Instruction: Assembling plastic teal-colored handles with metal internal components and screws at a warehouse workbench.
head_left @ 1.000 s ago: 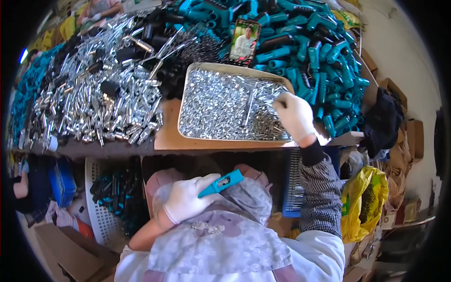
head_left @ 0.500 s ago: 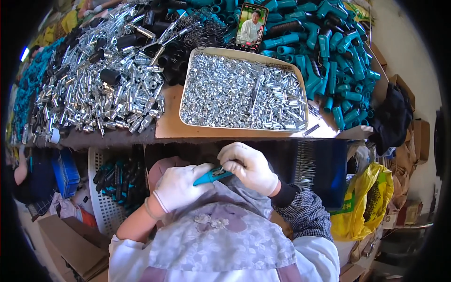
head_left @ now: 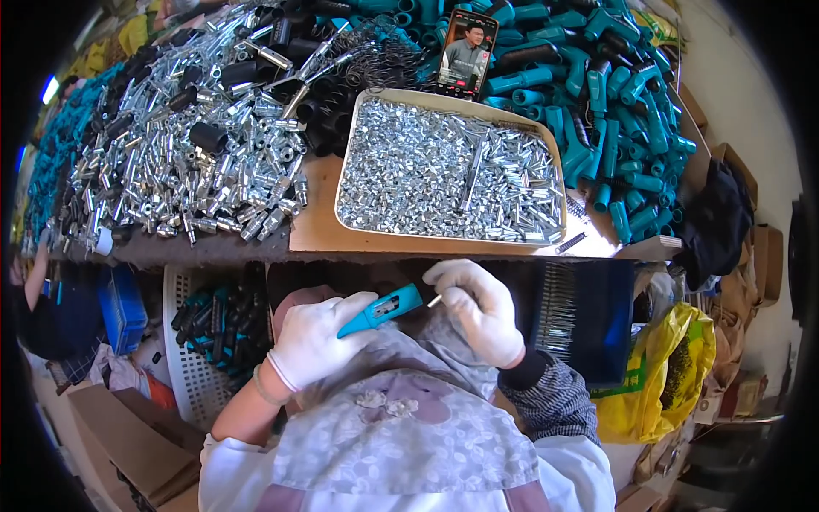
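Observation:
My left hand (head_left: 317,343), in a white glove, is closed around the lower end of a teal plastic tool handle (head_left: 358,324). The handle slants up to the right, and metal shows inside the long slot on its upper face. Just right of its free end, my gloved right hand (head_left: 479,317) pinches a small, pale, thin pin (head_left: 435,300) between thumb and fingers. A gap separates the pin from the handle. Both hands are above my lap, over a grey flowered apron (head_left: 384,452).
On the bench ahead stands a shallow tray (head_left: 341,200) of small metal parts. Metal fittings (head_left: 205,162) are heaped left, teal handles (head_left: 614,111) right, with a phone (head_left: 465,53) between. Below are a white basket (head_left: 175,341), a dark blue bin (head_left: 597,333) and a yellow bag (head_left: 674,367).
My right hand has drawn away from the handle to the right, and the pin now shows in its fingers. My left hand has raised the handle's free end, baring the slot.

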Tool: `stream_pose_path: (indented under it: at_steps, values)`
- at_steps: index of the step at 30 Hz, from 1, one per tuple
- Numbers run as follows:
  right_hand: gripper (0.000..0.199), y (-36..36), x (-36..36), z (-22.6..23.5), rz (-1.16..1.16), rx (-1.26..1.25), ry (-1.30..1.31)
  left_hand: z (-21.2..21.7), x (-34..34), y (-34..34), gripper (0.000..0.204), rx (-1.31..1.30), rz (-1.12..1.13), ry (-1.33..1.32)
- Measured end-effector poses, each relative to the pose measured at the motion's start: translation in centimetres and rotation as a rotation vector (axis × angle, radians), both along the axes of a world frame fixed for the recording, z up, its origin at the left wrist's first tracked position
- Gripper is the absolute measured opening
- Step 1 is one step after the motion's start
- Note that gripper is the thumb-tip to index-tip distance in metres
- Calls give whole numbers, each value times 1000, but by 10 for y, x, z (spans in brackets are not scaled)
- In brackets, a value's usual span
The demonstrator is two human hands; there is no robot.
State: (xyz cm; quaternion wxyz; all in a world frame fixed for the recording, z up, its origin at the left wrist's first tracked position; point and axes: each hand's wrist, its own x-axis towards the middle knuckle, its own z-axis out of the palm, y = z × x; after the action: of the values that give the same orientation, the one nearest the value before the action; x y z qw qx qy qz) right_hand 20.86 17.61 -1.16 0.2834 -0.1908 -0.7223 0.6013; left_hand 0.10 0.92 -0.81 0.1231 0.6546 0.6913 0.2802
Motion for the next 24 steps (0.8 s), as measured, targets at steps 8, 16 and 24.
stream_pose_path:
  at_steps: [8, 16, 24]
  values:
    - [10, -1, 10, 0, 107, 160, -56, 17, 1, 0, 44, -17, -32, 2]
    - [22, 10, 7, -14, 224, 298, 283, 36, 3, 2, 42, -2, -90, -61]
    - [12, 43, 13, 14, 422, 477, 316, 43, 3, 10, 41, -65, -212, -245]
